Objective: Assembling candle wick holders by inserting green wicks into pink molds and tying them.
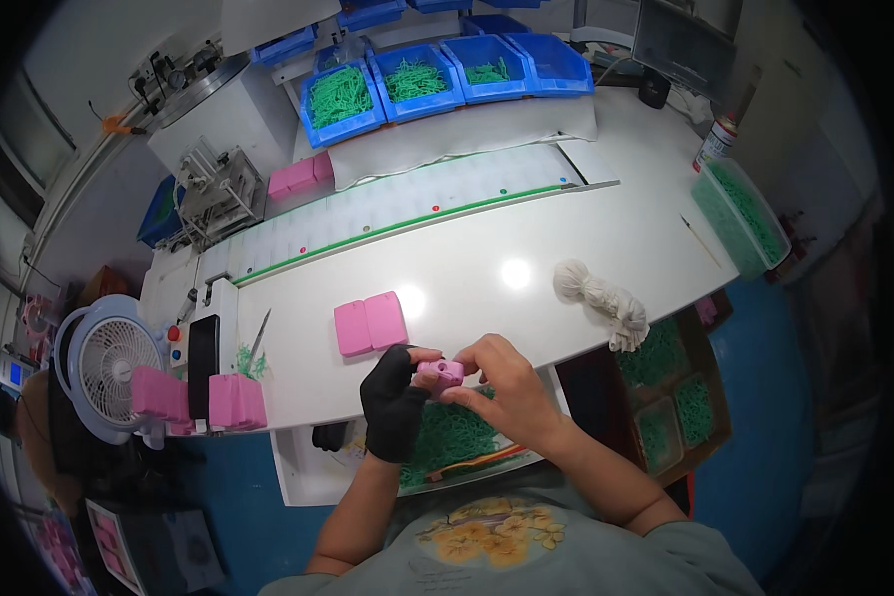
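My left hand [391, 402], in a black fingerless glove, grips a small pink piece [441, 374] with dark hollows in its face. My bare right hand [515, 389] holds the same piece from the right between thumb and bent fingers. Just beyond my hands, two pink blocks [371, 324] lie side by side on the white table [487, 308]. Below my wrists an open drawer [290, 467] contains many green strips [452, 437] and a yellow-orange strip. What my fingers cover of the pink piece is hidden.
A conveyor strip [387, 211] crosses the table behind, below blue bins [412, 84] of green pieces. Left are tweezers [260, 333], pink stacks [236, 401] and a fan [117, 363]. Right lie a bundled cloth [603, 303], a thin stick [700, 240] and a clear tub [740, 219].
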Available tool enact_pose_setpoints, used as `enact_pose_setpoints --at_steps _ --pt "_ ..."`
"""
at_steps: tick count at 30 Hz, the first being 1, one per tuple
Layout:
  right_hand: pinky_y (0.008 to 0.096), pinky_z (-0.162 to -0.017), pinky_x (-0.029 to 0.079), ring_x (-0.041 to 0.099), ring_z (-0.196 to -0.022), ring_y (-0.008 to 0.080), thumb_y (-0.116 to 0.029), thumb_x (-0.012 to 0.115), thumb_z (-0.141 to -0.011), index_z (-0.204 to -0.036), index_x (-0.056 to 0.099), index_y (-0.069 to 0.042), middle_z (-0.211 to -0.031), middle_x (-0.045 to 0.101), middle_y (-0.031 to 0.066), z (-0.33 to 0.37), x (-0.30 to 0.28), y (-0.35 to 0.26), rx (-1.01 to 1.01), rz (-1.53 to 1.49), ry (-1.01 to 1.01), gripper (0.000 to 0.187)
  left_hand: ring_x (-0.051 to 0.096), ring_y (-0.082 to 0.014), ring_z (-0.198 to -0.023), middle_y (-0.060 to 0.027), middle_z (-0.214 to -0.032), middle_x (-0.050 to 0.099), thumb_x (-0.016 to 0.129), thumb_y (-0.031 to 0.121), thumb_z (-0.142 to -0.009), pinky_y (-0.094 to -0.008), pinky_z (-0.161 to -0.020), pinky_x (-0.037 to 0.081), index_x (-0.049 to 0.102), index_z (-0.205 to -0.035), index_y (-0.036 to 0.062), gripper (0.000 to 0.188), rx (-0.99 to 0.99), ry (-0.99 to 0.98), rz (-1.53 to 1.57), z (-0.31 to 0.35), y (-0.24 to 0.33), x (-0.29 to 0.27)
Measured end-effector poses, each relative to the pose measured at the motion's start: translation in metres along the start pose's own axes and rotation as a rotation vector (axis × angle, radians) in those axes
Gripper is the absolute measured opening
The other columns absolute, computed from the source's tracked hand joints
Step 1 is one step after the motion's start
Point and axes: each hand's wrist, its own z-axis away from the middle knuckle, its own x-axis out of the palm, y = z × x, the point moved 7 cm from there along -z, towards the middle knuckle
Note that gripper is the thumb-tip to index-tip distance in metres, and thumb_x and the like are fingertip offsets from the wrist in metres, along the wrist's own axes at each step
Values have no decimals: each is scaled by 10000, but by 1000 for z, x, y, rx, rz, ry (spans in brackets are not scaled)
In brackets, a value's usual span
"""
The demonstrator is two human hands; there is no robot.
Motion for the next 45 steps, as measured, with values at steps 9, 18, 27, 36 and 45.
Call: enact_pose_setpoints --at_steps 9,18,27,36,45 --pt "358 -688 516 648 -772 297 -119 740 -803 -1000 638 -14 -862 654 128 5 1 7 31 -79 8 246 578 -133 -906 -30 -949 598 678 113 -899 -276 -817 474 660 -1030 3 172 34 -76 158 5 -6 8" --pt "396 -697 520 648 -780 334 -91 642 -876 -1002 635 -3 -851 657 158 4 6 3 9 5 51 154 568 -111 -878 -24 -952 598 669 95 -905 -251 -760 482 668 -1024 -2 155 93 -16 22 3 -4 9" --pt "402 -709 517 642 -810 341 -116 623 -901 -985 634 -6 -871 657 157 9 2 5 24 51 164 138 599 -132 -847 -54 -937 638 705 218 -887 -277 -720 493 635 -1044 24 259 -54 13 45 8 -13 14" --pt "381 -730 522 656 -807 325 -158 633 -914 -1036 664 17 -882 669 182 6 -4 3 96 -81 45 215 650 -209 -733 -121 -793 654 689 259 -875 -334 -675 496 624 -1002 45 257 22 -39 -294 12 -16 9" --pt "305 -681 570 675 -785 255 -139 700 -847 -1041 669 4 -918 674 149 1 -3 10 229 -263 -25 243 620 -159 -958 -85 -1070 636 664 86 -862 -312 -836 513 509 -1238 28 411 -33 -227 -317 18 -13 17"
